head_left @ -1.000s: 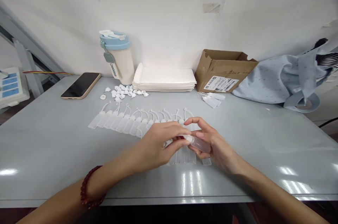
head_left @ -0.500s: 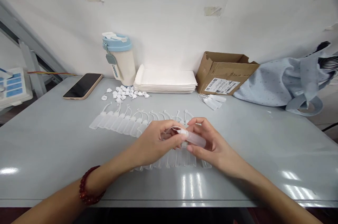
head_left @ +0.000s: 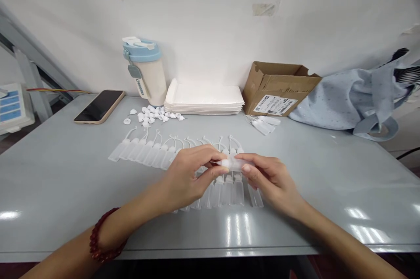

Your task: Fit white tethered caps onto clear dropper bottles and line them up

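Between both hands, a small translucent bottle (head_left: 238,164) lies sideways above the grey table. My left hand (head_left: 193,173) pinches its white cap (head_left: 225,164) between thumb and fingertips. The fingers of my right hand (head_left: 274,181) are closed round the bottle's body at the other end. Below and behind the hands, similar bottles lie in two rows, a back row (head_left: 151,152) and a front row (head_left: 218,192), partly hidden by the left hand. Thin white straps with looped ends rise from the back row.
White caps (head_left: 152,114) lie in a pile before a blue-lidded cup (head_left: 149,73). A phone (head_left: 99,106) is at the left, white envelopes (head_left: 205,99) at the back. Several more bottles (head_left: 262,125) lie by a cardboard box (head_left: 278,88), with a blue cloth bag (head_left: 344,97) at the right.
My right fingers have closed round the bottle, where they were more spread before. The bottle now lies more level, and both hands have come into line with it.
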A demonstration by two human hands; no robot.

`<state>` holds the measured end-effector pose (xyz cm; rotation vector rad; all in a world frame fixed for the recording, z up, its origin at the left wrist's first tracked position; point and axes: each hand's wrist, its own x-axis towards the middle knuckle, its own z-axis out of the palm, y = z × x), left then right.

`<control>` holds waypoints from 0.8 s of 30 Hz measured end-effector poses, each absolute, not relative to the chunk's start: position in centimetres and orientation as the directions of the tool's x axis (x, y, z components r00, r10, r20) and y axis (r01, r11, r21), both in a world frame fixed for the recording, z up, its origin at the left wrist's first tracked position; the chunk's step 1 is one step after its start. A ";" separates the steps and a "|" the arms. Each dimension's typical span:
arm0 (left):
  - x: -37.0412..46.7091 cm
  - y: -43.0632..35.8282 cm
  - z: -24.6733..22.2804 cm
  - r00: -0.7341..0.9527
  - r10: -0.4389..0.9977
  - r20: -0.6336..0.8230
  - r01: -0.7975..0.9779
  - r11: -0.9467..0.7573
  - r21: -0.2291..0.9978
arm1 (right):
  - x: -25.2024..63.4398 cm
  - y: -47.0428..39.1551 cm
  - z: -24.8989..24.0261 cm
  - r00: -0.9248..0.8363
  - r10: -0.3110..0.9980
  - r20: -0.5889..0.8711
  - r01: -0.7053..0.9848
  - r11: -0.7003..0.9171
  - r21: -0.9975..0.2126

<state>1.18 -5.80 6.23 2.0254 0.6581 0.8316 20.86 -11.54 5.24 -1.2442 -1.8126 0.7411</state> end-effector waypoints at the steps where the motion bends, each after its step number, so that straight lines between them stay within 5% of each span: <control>1: 1.2 -5.8 6.2 0.650 0.687 0.325 0.146 -0.533 0.834 | 20.9 -11.5 5.5 -0.197 0.957 0.213 0.428 0.280 -0.860; 5: 1.3 -5.8 6.6 0.618 0.764 0.186 0.155 -0.350 0.924 | 20.8 -11.4 5.5 -0.156 0.957 0.243 0.414 0.286 -0.864; 11: 1.2 -5.6 7.0 0.663 0.748 0.019 0.254 -0.249 0.934 | 20.8 -11.0 4.2 -0.206 0.731 0.650 0.604 0.618 -0.504; 20: 1.3 -5.5 6.3 0.596 0.695 0.402 0.193 -0.610 0.769 | 20.8 -10.9 4.0 -0.254 0.657 0.710 0.661 0.654 -0.369; 24: 1.2 -5.6 6.7 0.587 0.734 0.341 0.208 -0.543 0.813 | 20.7 -11.1 4.1 -0.263 0.660 0.704 0.643 0.664 -0.382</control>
